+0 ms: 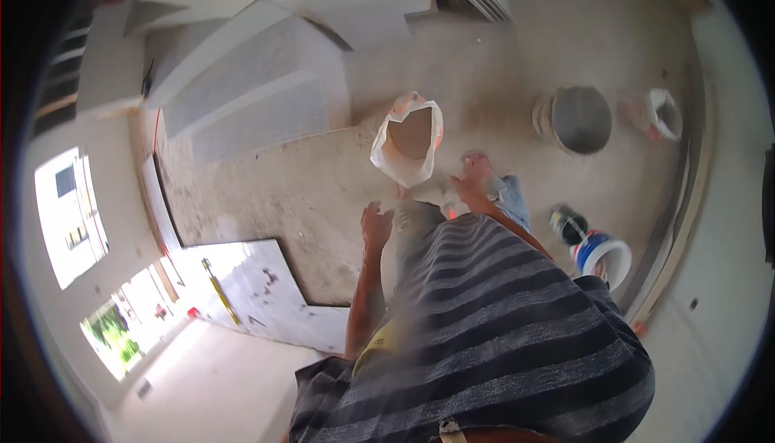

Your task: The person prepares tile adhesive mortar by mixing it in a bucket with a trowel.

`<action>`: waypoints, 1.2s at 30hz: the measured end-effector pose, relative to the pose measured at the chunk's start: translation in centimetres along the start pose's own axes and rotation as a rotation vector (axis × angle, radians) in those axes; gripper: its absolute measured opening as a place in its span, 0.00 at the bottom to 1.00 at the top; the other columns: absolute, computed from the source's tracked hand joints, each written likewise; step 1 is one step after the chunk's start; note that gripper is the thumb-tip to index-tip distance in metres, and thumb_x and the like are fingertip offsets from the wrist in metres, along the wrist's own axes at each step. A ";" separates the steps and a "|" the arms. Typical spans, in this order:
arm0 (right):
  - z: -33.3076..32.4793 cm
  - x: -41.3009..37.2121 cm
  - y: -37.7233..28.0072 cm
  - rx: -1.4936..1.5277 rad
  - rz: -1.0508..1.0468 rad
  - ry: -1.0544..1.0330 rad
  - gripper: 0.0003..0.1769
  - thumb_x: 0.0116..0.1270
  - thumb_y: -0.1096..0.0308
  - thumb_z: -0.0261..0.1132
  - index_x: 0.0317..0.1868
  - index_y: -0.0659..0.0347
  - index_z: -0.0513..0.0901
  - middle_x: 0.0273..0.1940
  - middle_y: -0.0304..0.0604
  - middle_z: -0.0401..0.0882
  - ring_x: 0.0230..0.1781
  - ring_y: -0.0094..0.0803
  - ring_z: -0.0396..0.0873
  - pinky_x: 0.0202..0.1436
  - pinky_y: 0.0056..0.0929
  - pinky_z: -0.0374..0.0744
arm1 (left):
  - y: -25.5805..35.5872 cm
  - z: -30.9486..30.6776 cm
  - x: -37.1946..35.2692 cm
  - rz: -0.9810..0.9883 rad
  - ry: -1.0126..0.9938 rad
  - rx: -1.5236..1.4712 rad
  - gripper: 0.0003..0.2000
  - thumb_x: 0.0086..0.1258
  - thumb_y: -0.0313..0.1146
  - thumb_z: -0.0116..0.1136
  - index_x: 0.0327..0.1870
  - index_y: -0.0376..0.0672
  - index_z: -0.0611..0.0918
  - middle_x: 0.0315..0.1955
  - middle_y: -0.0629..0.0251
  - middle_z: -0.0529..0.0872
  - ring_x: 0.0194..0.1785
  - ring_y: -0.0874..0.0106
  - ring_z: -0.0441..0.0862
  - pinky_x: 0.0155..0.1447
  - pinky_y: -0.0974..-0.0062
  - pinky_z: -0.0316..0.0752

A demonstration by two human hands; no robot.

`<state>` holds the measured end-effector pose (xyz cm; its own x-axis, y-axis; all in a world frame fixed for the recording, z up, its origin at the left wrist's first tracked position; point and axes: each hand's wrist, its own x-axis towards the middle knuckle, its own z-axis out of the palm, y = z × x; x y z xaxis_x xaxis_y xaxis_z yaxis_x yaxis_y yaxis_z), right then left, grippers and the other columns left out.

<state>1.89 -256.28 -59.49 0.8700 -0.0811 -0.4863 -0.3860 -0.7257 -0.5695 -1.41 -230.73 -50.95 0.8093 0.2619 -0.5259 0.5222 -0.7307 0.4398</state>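
An open white sack point(389, 162) with a brownish-grey powder inside stands on the floor in front of my feet. My left hand point(376, 223) hangs beside my left leg, below and left of the sack, fingers loosely bent and apart, nothing visible in it. To the sack's lower right, my right hand point(471, 191) hangs in front of my right leg. Its fingers look loosely spread, with no object visible in them, though motion blurs it a little. Neither hand touches the sack.
Right of the sack stand a round bucket point(583, 120) with grey contents and a smaller white bag point(665, 115). Nearer are a dark container point(567, 223) and a blue-white bucket point(617, 264). Large slabs point(258, 80) fill the upper left. A yellow level point(219, 291) lies on pale tiles point(266, 269).
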 end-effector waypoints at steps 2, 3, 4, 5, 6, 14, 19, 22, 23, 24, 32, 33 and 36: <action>2.2 -0.4 -4.2 0.439 0.383 -0.075 0.31 0.59 0.52 0.64 0.57 0.66 0.73 0.48 0.60 0.78 0.51 0.52 0.76 0.56 0.47 0.71 | -1.5 -1.5 3.6 0.096 -0.045 0.055 0.28 0.54 0.39 0.65 0.55 0.37 0.74 0.46 0.49 0.79 0.52 0.53 0.76 0.52 0.62 0.73; 4.5 0.7 -5.4 0.394 0.358 0.123 0.34 0.58 0.52 0.65 0.59 0.66 0.70 0.51 0.62 0.75 0.54 0.54 0.73 0.57 0.48 0.70 | -2.8 -1.2 6.5 0.166 -0.051 0.068 0.30 0.53 0.39 0.65 0.58 0.37 0.71 0.48 0.48 0.78 0.55 0.52 0.74 0.54 0.60 0.71; 7.1 2.4 -5.2 0.315 0.318 0.320 0.37 0.57 0.52 0.66 0.61 0.67 0.67 0.54 0.63 0.72 0.56 0.56 0.71 0.59 0.49 0.68 | -2.8 0.3 9.8 0.229 -0.048 0.051 0.33 0.53 0.40 0.66 0.60 0.38 0.69 0.51 0.48 0.76 0.58 0.52 0.72 0.56 0.59 0.70; 9.1 3.2 -4.7 0.218 0.273 0.474 0.40 0.57 0.52 0.67 0.63 0.67 0.64 0.56 0.65 0.70 0.58 0.58 0.69 0.61 0.50 0.67 | -2.0 1.2 11.7 0.246 -0.009 0.081 0.35 0.52 0.40 0.66 0.62 0.38 0.67 0.53 0.48 0.73 0.60 0.52 0.69 0.58 0.56 0.68; 9.6 4.0 -4.9 0.198 0.231 0.536 0.41 0.57 0.52 0.67 0.64 0.67 0.62 0.58 0.66 0.67 0.59 0.60 0.67 0.60 0.50 0.67 | -0.6 0.6 12.8 0.238 0.024 0.128 0.37 0.51 0.40 0.67 0.63 0.39 0.65 0.56 0.48 0.71 0.63 0.52 0.66 0.59 0.54 0.65; 8.9 16.8 -3.0 0.297 -0.008 0.571 0.29 0.64 0.51 0.62 0.55 0.69 0.73 0.47 0.49 0.78 0.51 0.42 0.75 0.54 0.35 0.72 | 3.0 4.5 22.7 0.405 -0.037 0.055 0.27 0.59 0.39 0.62 0.59 0.42 0.69 0.60 0.52 0.69 0.64 0.54 0.65 0.59 0.53 0.64; 6.3 17.1 -3.3 0.779 0.159 0.298 0.17 0.71 0.58 0.56 0.43 0.66 0.80 0.27 0.24 0.66 0.29 0.17 0.61 0.31 0.20 0.63 | 2.0 6.4 25.9 0.363 -0.144 -0.143 0.12 0.71 0.38 0.49 0.43 0.37 0.76 0.34 0.50 0.82 0.43 0.51 0.80 0.45 0.59 0.73; 6.7 18.9 -2.4 0.839 0.059 0.272 0.16 0.72 0.59 0.55 0.41 0.65 0.80 0.26 0.22 0.63 0.27 0.15 0.57 0.28 0.19 0.61 | 1.5 7.2 28.6 0.379 -0.110 -0.133 0.15 0.72 0.41 0.47 0.42 0.35 0.76 0.28 0.48 0.82 0.35 0.50 0.80 0.40 0.60 0.73; 6.6 19.3 -2.3 0.844 0.038 0.259 0.16 0.72 0.59 0.55 0.41 0.65 0.80 0.26 0.23 0.63 0.27 0.15 0.58 0.28 0.19 0.61 | 1.7 7.0 29.5 0.373 -0.148 -0.153 0.16 0.72 0.42 0.47 0.42 0.35 0.76 0.29 0.48 0.82 0.35 0.52 0.80 0.40 0.61 0.73; 5.7 19.9 -2.6 0.781 0.080 0.221 0.15 0.72 0.60 0.55 0.42 0.65 0.80 0.27 0.25 0.67 0.29 0.16 0.61 0.31 0.19 0.64 | 2.2 6.7 30.6 0.368 -0.189 -0.179 0.17 0.72 0.43 0.47 0.41 0.35 0.77 0.29 0.48 0.82 0.34 0.54 0.80 0.41 0.62 0.73; 5.3 26.6 0.8 1.114 0.562 -0.280 0.16 0.69 0.60 0.58 0.45 0.66 0.79 0.35 0.37 0.80 0.35 0.23 0.76 0.39 0.24 0.77 | 2.3 8.9 39.5 -0.187 -0.651 -0.649 0.19 0.69 0.44 0.54 0.46 0.32 0.80 0.36 0.62 0.84 0.39 0.72 0.81 0.44 0.73 0.74; 5.4 27.1 2.9 1.053 0.534 -0.401 0.17 0.69 0.59 0.59 0.45 0.67 0.79 0.35 0.37 0.80 0.35 0.23 0.76 0.38 0.25 0.77 | 1.3 9.5 41.0 -0.218 -0.793 -0.688 0.19 0.66 0.43 0.57 0.46 0.33 0.79 0.36 0.63 0.84 0.39 0.73 0.81 0.44 0.74 0.74; 5.7 27.4 7.5 0.869 0.544 -0.653 0.18 0.67 0.59 0.60 0.46 0.68 0.78 0.36 0.39 0.79 0.35 0.23 0.76 0.36 0.26 0.77 | -1.1 11.5 44.1 -0.292 -1.065 -0.687 0.20 0.59 0.40 0.65 0.47 0.35 0.79 0.38 0.63 0.82 0.40 0.74 0.80 0.44 0.76 0.74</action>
<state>21.11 -260.03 -80.88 0.3091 0.3088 -0.8995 -0.9473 0.0165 -0.3199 30.66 -225.63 -82.97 0.1981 -0.5025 -0.8416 0.9286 -0.1787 0.3253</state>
